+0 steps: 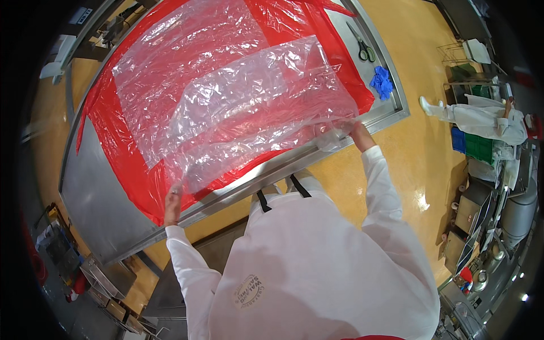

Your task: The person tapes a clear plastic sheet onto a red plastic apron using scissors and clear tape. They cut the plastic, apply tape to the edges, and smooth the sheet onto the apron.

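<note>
A clear plastic sheet [238, 107] is spread over red plastic sheeting [122, 167] on a steel table [93, 198]. At its near left corner my left hand [173, 205] pinches the clear film between thumb and fingers. My right hand [361, 136] grips the near right edge of the same film, by the table's front rim. Between the two hands the film's near edge hangs loosely, with folds and glare. Another layer of clear film lies beneath it on the red sheeting.
Scissors [362, 46] with dark handles and a crumpled blue glove [381, 83] lie on the table's right side. Across the yellow floor [413, 164], a person in white [487, 119] stands near green and blue crates [477, 146]. Carts and equipment line the right.
</note>
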Demonstrator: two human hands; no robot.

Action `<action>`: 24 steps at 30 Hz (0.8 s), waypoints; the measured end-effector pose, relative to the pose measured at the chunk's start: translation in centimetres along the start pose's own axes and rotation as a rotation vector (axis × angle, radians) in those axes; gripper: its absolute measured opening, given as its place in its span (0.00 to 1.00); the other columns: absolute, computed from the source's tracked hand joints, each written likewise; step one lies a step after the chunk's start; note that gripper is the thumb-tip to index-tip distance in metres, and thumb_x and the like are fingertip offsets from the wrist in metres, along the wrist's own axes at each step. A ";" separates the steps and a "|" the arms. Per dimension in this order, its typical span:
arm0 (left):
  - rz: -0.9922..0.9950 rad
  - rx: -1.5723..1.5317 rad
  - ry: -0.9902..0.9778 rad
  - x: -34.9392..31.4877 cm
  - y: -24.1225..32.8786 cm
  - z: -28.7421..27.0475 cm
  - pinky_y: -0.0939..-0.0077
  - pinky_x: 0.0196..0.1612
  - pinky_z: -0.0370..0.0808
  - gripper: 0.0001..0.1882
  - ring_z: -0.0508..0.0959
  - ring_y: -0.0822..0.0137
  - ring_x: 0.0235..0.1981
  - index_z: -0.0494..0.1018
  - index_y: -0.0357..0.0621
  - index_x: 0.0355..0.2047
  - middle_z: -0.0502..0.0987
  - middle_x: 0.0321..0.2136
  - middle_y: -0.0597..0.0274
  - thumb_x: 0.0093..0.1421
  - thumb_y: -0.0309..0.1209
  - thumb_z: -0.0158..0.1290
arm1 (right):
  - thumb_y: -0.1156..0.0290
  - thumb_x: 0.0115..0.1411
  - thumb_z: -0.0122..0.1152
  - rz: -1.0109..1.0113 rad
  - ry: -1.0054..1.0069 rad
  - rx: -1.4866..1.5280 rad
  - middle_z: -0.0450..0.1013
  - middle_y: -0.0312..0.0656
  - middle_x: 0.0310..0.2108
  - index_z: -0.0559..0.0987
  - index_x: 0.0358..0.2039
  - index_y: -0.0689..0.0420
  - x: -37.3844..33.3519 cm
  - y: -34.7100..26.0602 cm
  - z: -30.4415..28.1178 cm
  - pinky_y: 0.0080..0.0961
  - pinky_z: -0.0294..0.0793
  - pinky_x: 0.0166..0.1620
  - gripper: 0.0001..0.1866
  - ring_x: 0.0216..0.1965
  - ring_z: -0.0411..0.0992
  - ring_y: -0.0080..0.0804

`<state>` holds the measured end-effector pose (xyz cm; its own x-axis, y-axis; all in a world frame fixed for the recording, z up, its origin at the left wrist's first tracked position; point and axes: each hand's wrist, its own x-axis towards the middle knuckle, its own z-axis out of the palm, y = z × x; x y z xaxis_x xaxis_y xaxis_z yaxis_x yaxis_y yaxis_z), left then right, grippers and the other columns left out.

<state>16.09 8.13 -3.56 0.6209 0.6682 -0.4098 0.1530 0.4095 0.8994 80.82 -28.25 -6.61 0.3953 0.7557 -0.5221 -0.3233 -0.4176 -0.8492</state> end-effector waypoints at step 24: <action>-0.475 -0.106 0.242 -7.2 -4.9 6.8 0.81 0.24 0.76 0.14 0.75 0.75 0.18 0.73 0.38 0.38 0.75 0.24 0.65 0.70 0.38 0.47 | 0.66 0.54 0.67 0.474 0.417 -0.497 0.65 0.27 0.17 0.77 0.20 0.56 -11.8 -3.3 -6.3 0.23 0.56 0.24 0.11 0.18 0.60 0.19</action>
<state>16.07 -2.90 -3.98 0.3055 0.5136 -0.8018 0.2871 0.7532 0.5918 82.67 -38.94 1.82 0.6324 0.2325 -0.7389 -0.1548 -0.8967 -0.4146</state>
